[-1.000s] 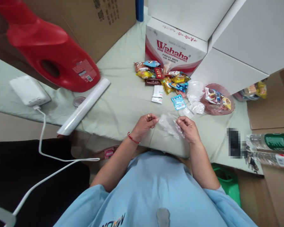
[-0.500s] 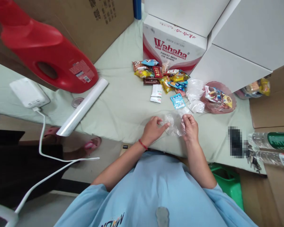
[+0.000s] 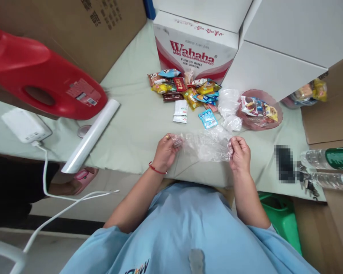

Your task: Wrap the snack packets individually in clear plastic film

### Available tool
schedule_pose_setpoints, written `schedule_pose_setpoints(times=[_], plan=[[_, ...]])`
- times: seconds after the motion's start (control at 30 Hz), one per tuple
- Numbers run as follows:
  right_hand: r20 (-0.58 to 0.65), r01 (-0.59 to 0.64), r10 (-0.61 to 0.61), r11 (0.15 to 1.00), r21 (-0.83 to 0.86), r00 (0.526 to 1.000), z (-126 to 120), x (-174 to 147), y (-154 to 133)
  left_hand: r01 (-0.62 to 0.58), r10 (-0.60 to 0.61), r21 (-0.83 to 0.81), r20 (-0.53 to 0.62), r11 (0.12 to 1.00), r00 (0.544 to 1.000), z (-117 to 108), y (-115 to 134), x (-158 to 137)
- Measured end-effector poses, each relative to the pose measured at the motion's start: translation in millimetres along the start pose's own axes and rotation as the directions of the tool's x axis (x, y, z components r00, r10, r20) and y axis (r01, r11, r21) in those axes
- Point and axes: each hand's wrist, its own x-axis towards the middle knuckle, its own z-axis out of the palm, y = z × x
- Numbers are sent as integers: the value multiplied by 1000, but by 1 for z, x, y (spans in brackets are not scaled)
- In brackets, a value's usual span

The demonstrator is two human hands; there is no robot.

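A clear plastic bag point(image 3: 207, 144) is stretched sideways between my two hands, just above the near part of the table. My left hand point(image 3: 168, 149) pinches its left end, and a red cord circles that wrist. The right end is gripped by the closed fingers of my right hand point(image 3: 239, 153). Beyond the bag lie a blue sachet point(image 3: 208, 118), two white sachets point(image 3: 180, 111) and a pile of wrapped snacks point(image 3: 188, 88). More crumpled clear plastic point(image 3: 231, 106) rests beside a pink bowl point(image 3: 278, 123) with snack packs in it.
A Wahaha carton point(image 3: 194, 53) stands at the back near white boxes point(image 3: 282, 45). On the left are a red jug point(image 3: 82, 95), a white plastic roll point(image 3: 91, 137) and a power bank point(image 3: 25, 125) with a cable. Bottles point(image 3: 328, 158) and keys point(image 3: 308, 186) lie right. Another person's foot point(image 3: 85, 179) shows below left.
My hands have moved apart, the left one leftward and the right one slightly right. The plastic bag, bunched before, is now spread wide between them. My left fingers have closed on it.
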Motion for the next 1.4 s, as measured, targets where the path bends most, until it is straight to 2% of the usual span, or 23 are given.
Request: schedule_pose_setpoints(times=[0.1,0.17,0.23,0.3,0.37,0.43,0.5,0.53,0.6,0.63,0.67,0.7,0.73,0.83,0.9,0.97,1.03,1.1,1.17,1.2,1.27,1.33,1.4], plan=[[-1,-36,36,999,12,999,-8,0,3,-35,34,-8,-108,999,994,-5,0,5],[5,-56,56,998,1,998,-14,2,7,-59,70,58,-197,997,978,-6,-3,9],[16,-53,54,997,-56,998,-21,4,12,-73,101,125,-235,989,967,-8,-6,11],[2,38,-39,980,-195,999,-29,5,14,-90,127,171,-219,981,967,-8,-9,12],[-15,228,-257,882,-412,966,-36,2,11,-103,144,209,-188,972,972,-7,-10,11],[76,436,-487,689,-579,870,-37,-8,6,-98,141,239,-173,966,975,-6,-12,11],[319,635,-579,494,-594,750,-32,-23,2,-83,132,257,-181,963,975,-4,-12,10],[479,729,-560,415,-544,676,-27,-31,2,-75,127,261,-188,962,974,-3,-12,10],[760,863,-414,304,-403,500,-16,-45,9,-64,120,258,-208,964,971,-3,-11,11],[843,896,-323,271,-352,429,-10,-50,15,-67,124,254,-217,965,968,-3,-10,11],[887,910,-248,251,-329,389,-5,-54,21,-76,135,254,-221,964,966,-4,-9,11],[903,912,-199,242,-331,380,-1,-56,26,-88,147,259,-220,962,964,-5,-9,11],[903,906,-177,245,-346,393,2,-56,31,-102,162,269,-214,958,963,-7,-9,10],[874,870,-206,338,-358,440,6,-48,28,-132,198,311,-192,941,961,-13,-9,8],[868,850,-234,422,-315,438,7,-42,17,-137,206,318,-197,938,958,-15,-9,6],[871,853,-261,443,-274,415,9,-39,8,-140,213,315,-209,939,954,-16,-9,6],[891,888,-255,375,-267,375,12,-41,6,-147,222,319,-213,936,952,-15,-9,5],[915,919,-201,264,-294,350,16,-45,15,-143,220,324,-213,935,952,-14,-9,5],[911,915,-151,198,-352,383,20,-48,26,-131,209,320,-223,938,952,-13,-9,5],[900,902,-141,203,-381,411,21,-48,30,-131,210,321,-225,938,951,-14,-9,5],[878,869,-156,298,-396,454,22,-43,30,-150,233,342,-216,928,948,-16,-10,6],[868,807,-164,479,-345,468,23,-32,17,-159,249,381,-202,911,947,-21,-12,6],[865,679,-107,669,-303,491,24,-15,-5,-145,237,422,-174,895,956,-26,-13,6]])
